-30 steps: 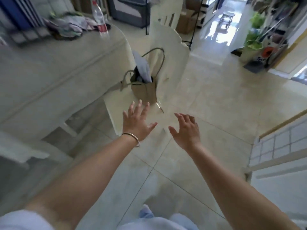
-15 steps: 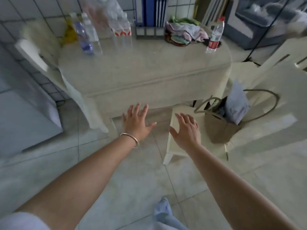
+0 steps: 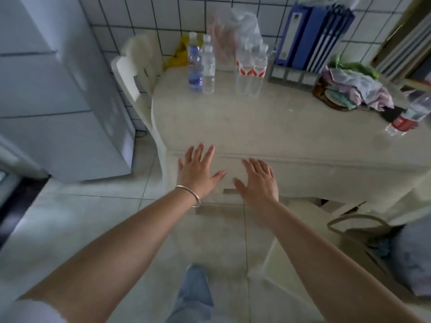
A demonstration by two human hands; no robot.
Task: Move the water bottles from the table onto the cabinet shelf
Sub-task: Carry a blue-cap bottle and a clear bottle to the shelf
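table [image 3: 268, 127] ahead | left hand [image 3: 198, 170] empty, fingers spread | right hand [image 3: 258, 180] empty, fingers spread

A home kitchen-dining corner: white-tiled wall [image 3: 144, 10], refrigerator [image 3: 58, 89], cream table [image 3: 268, 127] with water bottles [image 3: 201, 64] beyond the empty hands.
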